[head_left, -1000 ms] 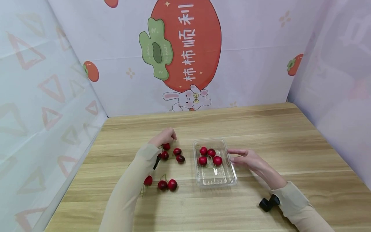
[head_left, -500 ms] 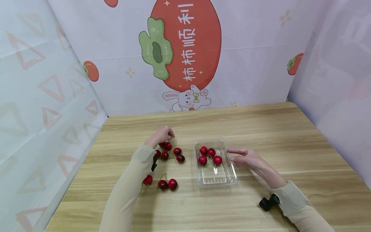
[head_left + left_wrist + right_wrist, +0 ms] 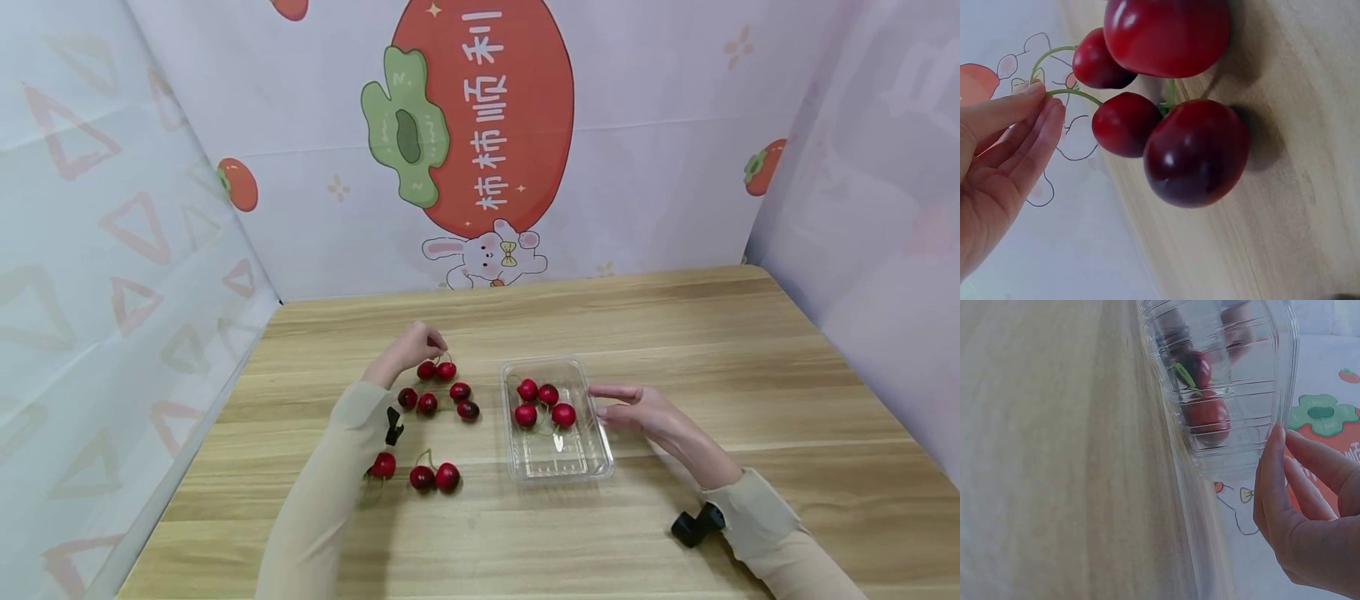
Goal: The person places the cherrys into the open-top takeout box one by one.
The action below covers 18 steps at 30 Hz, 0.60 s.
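My left hand [image 3: 408, 348] pinches the green stems of a pair of red cherries [image 3: 446, 371] between thumb and fingertips. In the left wrist view, those stems curve from the fingertips to two smaller-looking cherries [image 3: 1125, 125], behind nearer dark ones [image 3: 1197, 153]. Whether the pair touches the table is unclear. A clear plastic container [image 3: 558, 467] stands right of centre with several cherries [image 3: 563, 415] inside, toward its far half. My right hand [image 3: 648, 417] has its fingers stretched out, their tips touching the container's right rim. The right wrist view shows fingertips [image 3: 1277, 432] against that rim.
Between the left hand and the container lie loose cherries [image 3: 460, 392] on the wooden table [image 3: 675, 333]. Nearer the front is another cherry pair [image 3: 447, 477], with more cherries [image 3: 383, 466] beside the left sleeve. Printed cloth [image 3: 300, 225] walls the back and sides.
The left hand has drawn slightly back and left, bringing the pinched pair of cherries into clear view under its fingertips. The right hand and container have stayed put.
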Tool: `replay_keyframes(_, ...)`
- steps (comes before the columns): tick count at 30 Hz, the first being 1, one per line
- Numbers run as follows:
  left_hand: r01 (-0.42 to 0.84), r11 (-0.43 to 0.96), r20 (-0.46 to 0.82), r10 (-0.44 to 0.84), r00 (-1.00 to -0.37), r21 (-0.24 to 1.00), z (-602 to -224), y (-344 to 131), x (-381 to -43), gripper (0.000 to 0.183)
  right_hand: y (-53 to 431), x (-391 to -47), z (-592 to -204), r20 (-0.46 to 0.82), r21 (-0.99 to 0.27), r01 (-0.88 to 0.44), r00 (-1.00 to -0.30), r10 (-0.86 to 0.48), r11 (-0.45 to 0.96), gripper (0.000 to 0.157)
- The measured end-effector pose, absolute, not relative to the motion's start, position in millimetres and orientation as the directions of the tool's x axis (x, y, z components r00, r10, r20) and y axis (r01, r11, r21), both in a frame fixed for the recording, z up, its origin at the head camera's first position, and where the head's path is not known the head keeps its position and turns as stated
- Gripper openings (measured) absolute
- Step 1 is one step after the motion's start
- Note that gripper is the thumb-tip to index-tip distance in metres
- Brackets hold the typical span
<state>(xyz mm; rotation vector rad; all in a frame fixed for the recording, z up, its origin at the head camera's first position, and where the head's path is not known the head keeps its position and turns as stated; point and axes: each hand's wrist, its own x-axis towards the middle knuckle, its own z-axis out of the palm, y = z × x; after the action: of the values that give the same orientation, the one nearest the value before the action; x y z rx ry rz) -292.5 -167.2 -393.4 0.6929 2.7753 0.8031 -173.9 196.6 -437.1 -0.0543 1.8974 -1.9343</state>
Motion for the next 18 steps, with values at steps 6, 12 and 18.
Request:
replay_keyframes(6, 0.345, 0.747, -0.021, 0.433, -0.901, 0.568, -389.1, -166.1, -289.4, 0.01, 197.0, -173.2, -437.5, -0.268, -0.961, 0.273, -0.907, -0.325, 0.03, 0.052)
replay_keyframes(12, 0.329, 0.735, -0.002, 0.41, -0.912, 0.593, -384.4, -163.1, -284.8, 0.012, 196.4, -173.4, -437.0, -0.272, -0.96, 0.278, -0.906, -0.325, 0.029, 0.052)
replay_keyframes(18, 0.29, 0.708, -0.009, 0.386, -0.923, 0.645, -381.7, -158.6, -280.7, 0.012, 196.0, -174.1, -437.7, -0.275, -0.959, 0.282, -0.906, -0.321, 0.024, 0.052)
